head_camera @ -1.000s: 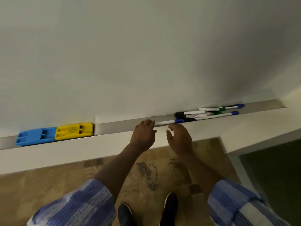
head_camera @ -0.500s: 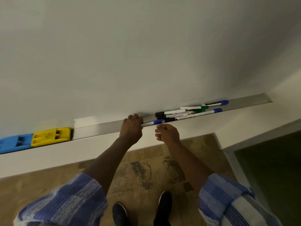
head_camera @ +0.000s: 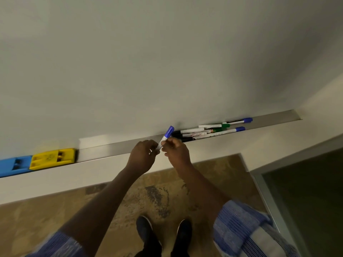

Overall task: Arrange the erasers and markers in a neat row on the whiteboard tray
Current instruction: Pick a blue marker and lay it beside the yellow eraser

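Note:
A blue-capped white marker (head_camera: pixel 165 136) is lifted off the metal whiteboard tray (head_camera: pixel 111 148), tilted cap-up. My left hand (head_camera: pixel 142 156) pinches its lower end and my right hand (head_camera: pixel 176 151) pinches its barrel just below the cap. Right of my hands, several markers (head_camera: pixel 209 131) with blue, green and black caps lie in a loose pile in the tray. At the tray's left end a yellow eraser (head_camera: pixel 52 158) sits end to end with a blue eraser (head_camera: pixel 14 165), which the frame edge cuts off.
The whiteboard (head_camera: pixel 148 62) fills the upper view. The tray ends at the right (head_camera: pixel 295 115) against a white wall corner. Below lie a white ledge, a brown patterned floor, my shoes (head_camera: pixel 163 236) and a dark glass panel (head_camera: pixel 306 191) at the right.
The blue-capped marker lay in the tray under my left fingers; now both hands hold it up off the tray, cap tilted upward. My right hand closed onto it.

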A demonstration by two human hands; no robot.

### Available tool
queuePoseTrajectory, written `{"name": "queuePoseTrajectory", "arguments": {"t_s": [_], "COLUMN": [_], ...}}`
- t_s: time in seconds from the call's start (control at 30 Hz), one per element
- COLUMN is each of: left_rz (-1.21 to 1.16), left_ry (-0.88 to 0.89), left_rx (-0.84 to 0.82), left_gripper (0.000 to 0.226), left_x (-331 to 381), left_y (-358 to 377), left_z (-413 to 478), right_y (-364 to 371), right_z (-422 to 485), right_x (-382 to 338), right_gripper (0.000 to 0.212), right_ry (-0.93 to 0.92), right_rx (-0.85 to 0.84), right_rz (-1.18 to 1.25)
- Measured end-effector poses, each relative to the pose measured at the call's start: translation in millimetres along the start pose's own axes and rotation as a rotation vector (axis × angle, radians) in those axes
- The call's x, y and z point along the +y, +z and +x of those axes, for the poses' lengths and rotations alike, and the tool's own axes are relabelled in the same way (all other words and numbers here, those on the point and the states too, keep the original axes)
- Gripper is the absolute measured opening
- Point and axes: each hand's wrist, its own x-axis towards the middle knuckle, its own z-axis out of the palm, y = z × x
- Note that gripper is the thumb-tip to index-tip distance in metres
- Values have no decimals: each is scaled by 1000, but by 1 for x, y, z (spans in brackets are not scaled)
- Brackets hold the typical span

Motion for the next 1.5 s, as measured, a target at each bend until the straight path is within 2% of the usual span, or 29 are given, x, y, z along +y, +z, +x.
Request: {"name": "queuePoseTrajectory", "arguments": {"t_s": [0.07,0.17,0.27,0.43,0.5,0.7,0.83,0.93,1.03,1.17,1.5], "left_rz": [-9,-14,-166,-270,-288,-343,-335,-177,155,409,522], "left_ry": [-17,-62,-65,-22,-44,-197,-204,-103,49,121,-31], "left_rx": [-1,108,142,47,33,56,107,100,74,69,50], "left_gripper": [9,24,36,21,9,7,4,7,15,16,20], "left_x": [-3,-5,-7,-39,-63,-137,-163,-183,-203,-209,-211], "left_y": [-6,-24,-53,-92,-104,-136,-150,-156,-155,-145,-126], "left_z": [1,4,10,11,7,-11,-21,-28,-34,-33,-41], "right_y": [2,6,18,49,66,116,138,155,168,180,183], "right_z": [0,-2,-3,2,4,11,12,14,15,16,13], "right_x": [-6,-14,-23,-33,-39,-38,-40,-39,-41,-39,-31], "right_gripper": [25,23,21,33,35,24,21,21,20,21,30], "right_ry": [-86,-328,-543,-721,-732,-638,-622,-626,-636,-624,-576], "right_rx": [8,55,-2,-96,-142,-266,-365,-329,-320,-293,-323], "right_rz": [-142,-384,-556,-733,-756,-750,-778,-820,-837,-852,-954]}}
